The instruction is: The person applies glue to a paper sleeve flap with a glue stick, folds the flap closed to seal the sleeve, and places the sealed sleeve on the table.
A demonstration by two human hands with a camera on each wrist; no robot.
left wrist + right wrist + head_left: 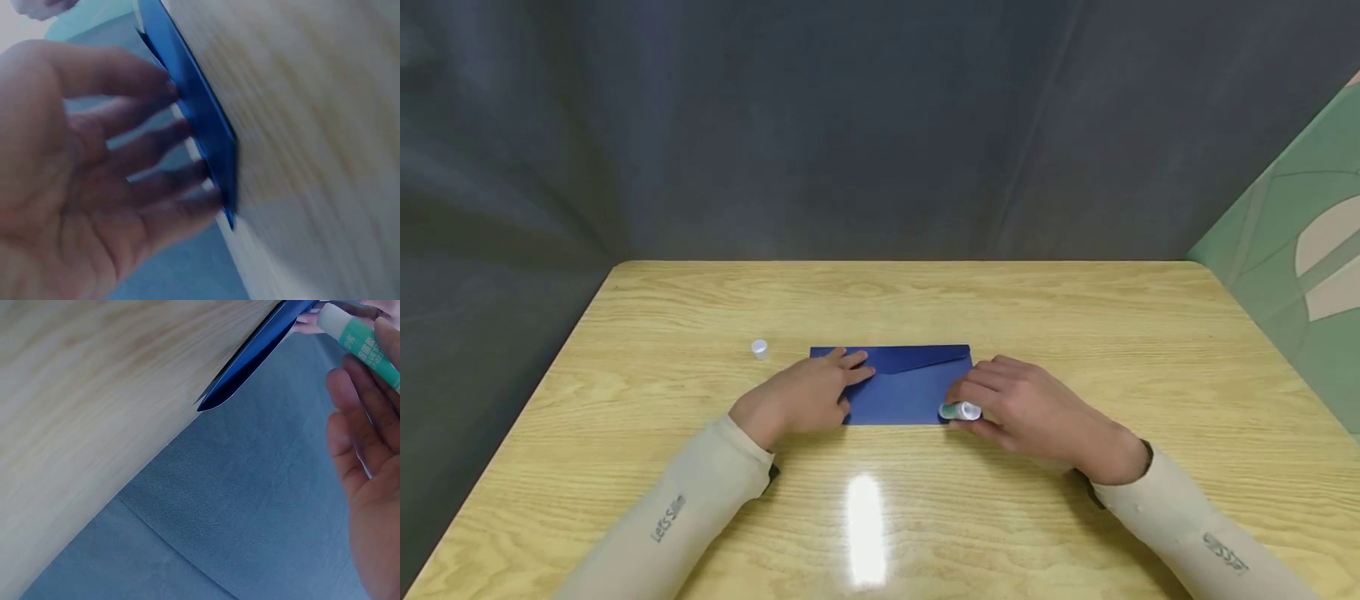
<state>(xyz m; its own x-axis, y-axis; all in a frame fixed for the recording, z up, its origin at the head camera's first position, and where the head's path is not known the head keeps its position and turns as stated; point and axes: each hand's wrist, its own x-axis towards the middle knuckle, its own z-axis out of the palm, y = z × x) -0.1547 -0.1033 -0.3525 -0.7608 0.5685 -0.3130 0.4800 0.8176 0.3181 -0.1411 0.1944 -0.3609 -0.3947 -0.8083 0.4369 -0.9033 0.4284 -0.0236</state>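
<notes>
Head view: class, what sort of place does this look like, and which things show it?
Probably an indoor paperwork or craft spot, screened off: a wood-grain table, a blue envelope lying on it, and plain dark sheeting rising behind. The wider room cannot be told.

The left hand [808, 393] hides a corner of the envelope [904, 398]; the right-wrist view crops the glue stick [365, 347].
</notes>
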